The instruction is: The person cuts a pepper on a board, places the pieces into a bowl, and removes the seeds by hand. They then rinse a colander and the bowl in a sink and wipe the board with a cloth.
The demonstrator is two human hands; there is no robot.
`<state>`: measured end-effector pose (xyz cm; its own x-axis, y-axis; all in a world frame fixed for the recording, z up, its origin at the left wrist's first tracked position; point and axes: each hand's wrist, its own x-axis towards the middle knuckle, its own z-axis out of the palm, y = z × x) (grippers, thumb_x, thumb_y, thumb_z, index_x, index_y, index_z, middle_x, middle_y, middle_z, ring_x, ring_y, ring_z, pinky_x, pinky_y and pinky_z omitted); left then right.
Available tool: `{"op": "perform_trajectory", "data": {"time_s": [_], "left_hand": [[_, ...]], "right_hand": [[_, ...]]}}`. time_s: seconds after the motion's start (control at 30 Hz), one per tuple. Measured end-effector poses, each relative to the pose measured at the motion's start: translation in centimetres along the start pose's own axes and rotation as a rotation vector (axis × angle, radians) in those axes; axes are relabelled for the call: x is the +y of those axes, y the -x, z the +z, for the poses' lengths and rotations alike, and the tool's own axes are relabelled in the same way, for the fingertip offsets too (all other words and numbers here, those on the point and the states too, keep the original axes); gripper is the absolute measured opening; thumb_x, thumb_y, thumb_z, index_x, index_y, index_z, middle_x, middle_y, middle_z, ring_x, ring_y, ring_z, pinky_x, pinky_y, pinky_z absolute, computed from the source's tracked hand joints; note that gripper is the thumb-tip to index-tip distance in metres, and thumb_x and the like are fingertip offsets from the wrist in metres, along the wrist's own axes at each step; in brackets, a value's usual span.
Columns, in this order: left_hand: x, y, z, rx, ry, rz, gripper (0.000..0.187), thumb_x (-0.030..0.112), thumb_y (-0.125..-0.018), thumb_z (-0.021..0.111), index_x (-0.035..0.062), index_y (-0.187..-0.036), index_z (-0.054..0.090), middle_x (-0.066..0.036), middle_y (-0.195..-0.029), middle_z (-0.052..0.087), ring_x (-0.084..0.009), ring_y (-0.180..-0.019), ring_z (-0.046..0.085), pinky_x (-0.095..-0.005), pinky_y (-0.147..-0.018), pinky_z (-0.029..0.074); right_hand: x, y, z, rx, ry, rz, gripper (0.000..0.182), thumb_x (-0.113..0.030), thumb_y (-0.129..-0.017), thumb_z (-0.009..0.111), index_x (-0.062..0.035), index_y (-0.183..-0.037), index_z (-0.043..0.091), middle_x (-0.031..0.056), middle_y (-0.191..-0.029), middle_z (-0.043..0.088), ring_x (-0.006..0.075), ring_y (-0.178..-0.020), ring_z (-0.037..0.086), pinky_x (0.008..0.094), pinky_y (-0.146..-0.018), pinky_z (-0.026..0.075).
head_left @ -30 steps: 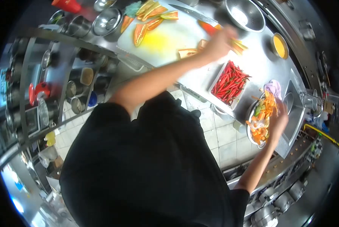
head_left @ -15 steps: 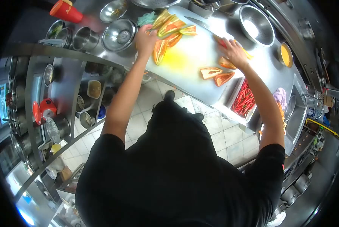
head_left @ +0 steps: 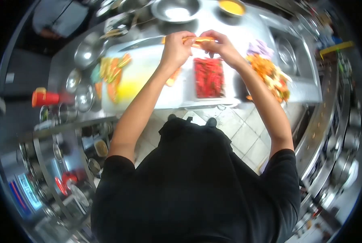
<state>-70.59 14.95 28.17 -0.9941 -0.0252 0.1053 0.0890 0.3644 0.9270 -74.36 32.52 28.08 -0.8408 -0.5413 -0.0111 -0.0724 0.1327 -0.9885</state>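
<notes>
The orange pepper piece (head_left: 204,39) was pinched at both ends: one end was clamped between the fingers of the left hand (head_left: 176,50), the other between those of the right hand (head_left: 225,48). It was held above the bench, just beyond the tray of red chillies (head_left: 209,77). Its long axis was laid roughly side to side, near parallel to the bench's near edge; which end was the stem end could not be told through the blur.

The step in hand was judged to be two-handed handling of the piece; for any shift of it, both pinches would need to be kept in line. By the left hand, the knife (head_left: 142,44) was rested on the cutting board (head_left: 148,60), with cut peppers (head_left: 114,73) farther left. Vegetable scraps (head_left: 270,77) were heaped beyond the right forearm.
</notes>
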Motion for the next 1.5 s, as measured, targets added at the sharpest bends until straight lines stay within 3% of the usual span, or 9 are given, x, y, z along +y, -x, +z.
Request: {"op": "perform_trajectory", "data": {"time_s": [0.2,0.43,0.53,0.57,0.87,1.03,1.2,1.27,1.5], "left_hand": [[6.8,-0.8,15.4,-0.03,-0.365,0.46,0.012,0.004,-0.081,0.058,-0.0025,-0.085,0.067,-0.021,-0.077,0.065,-0.034,-0.068,0.064,-0.0355,-0.063,0.05],[7.9,-1.2,23.3,-0.254,-0.341,0.238,0.014,0.009,-0.084,0.061,-0.0038,-0.085,0.066,-0.011,-0.066,0.065,-0.0127,-0.059,0.059,-0.0293,-0.058,0.047],[6.2,-2.1,24.6,-0.26,-0.3,0.149,0.015,0.008,-0.085,0.059,-0.0056,-0.082,0.066,-0.009,-0.066,0.065,-0.0119,-0.057,0.059,-0.0276,-0.054,0.047],[5.5,-2.6,24.8,-0.276,-0.291,0.079,0.015,0.011,-0.083,0.061,-0.0033,-0.081,0.067,-0.012,-0.064,0.064,-0.0159,-0.058,0.061,-0.0307,-0.056,0.047],[7.0,-2.5,23.3,-0.339,0.007,-0.29,0.017,0.01,-0.084,0.06,-0.0049,-0.078,0.063,-0.009,-0.058,0.061,-0.0108,-0.048,0.058,-0.0238,-0.041,0.044],[7.2,-0.8,22.8,-0.206,-0.084,-0.204,0.015,0.008,-0.088,0.056,-0.0044,-0.085,0.062,-0.008,-0.061,0.061,-0.008,-0.04,0.049,-0.0211,-0.035,0.036],[6.4,1.0,22.5,-0.085,-0.049,-0.14,0.015,0.008,-0.088,0.056,-0.0053,-0.086,0.064,-0.008,-0.062,0.061,-0.0083,-0.042,0.05,-0.0227,-0.038,0.039],[5.9,1.2,22.7,0.006,-0.231,0.158,0.014,0.008,-0.087,0.058,-0.0044,-0.089,0.066,-0.008,-0.063,0.062,-0.0089,-0.044,0.051,-0.0247,-0.042,0.041],[5.8,1.4,24.6,-0.043,-0.231,0.211,0.014,0.008,-0.085,0.061,-0.0013,-0.094,0.067,-0.008,-0.065,0.064,-0.0095,-0.049,0.055,-0.0255,-0.047,0.044]], "right_hand": [[2.1,10.6,-11.1,0.259,0.349,0.128,0.025,-0.009,-0.083,0.047,-0.0007,-0.104,0.057,0.005,-0.068,0.059,0.0105,-0.055,0.054,0.0269,-0.052,0.045],[5.3,17.7,-18.4,0.103,0.272,-0.008,0.042,0.0,-0.08,0.042,-0.0008,-0.121,0.05,0.0095,-0.082,0.06,0.0138,-0.065,0.058,0.0284,-0.061,0.048],[6.7,17.6,-18.4,0.297,0.368,-0.106,0.044,0.001,-0.078,0.047,-0.0031,-0.122,0.05,0.0097,-0.085,0.062,0.0152,-0.074,0.061,0.0296,-0.066,0.05],[8.3,16.8,-18.7,0.422,0.577,-0.458,0.039,0.001,-0.079,0.054,-0.0047,-0.118,0.054,0.0128,-0.09,0.063,0.0221,-0.083,0.063,0.032,-0.07,0.05],[9.0,15.5,-18.1,0.46,0.691,-0.416,0.01,-0.003,-0.079,0.059,-0.0007,-0.089,0.061,0.0157,-0.077,0.059,0.0341,-0.071,0.059,0.0378,-0.065,0.047],[8.7,15.2,-16.9,0.617,0.466,-0.447,0.009,-0.001,-0.08,0.056,-0.0011,-0.086,0.062,0.0165,-0.078,0.063,0.0312,-0.071,0.062,0.0367,-0.063,0.048],[9.3,16.5,-18.1,0.771,0.262,-0.077,0.013,-0.005,-0.085,0.059,0.0014,-0.093,0.066,0.0109,-0.085,0.068,0.0157,-0.071,0.063,0.0287,-0.065,0.048],[8.9,17.0,-18.8,0.733,0.39,-0.128,0.013,-0.004,-0.083,0.059,0.0004,-0.093,0.067,0.0117,-0.087,0.067,0.0194,-0.075,0.064,0.0294,-0.067,0.049],[7.2,19.0,-18.4,0.405,0.732,-0.349,0.018,-0.011,-0.078,0.061,-0.005,-0.094,0.068,0.0137,-0.089,0.062,0.0301,-0.081,0.06,0.0378,-0.073,0.048]]}}
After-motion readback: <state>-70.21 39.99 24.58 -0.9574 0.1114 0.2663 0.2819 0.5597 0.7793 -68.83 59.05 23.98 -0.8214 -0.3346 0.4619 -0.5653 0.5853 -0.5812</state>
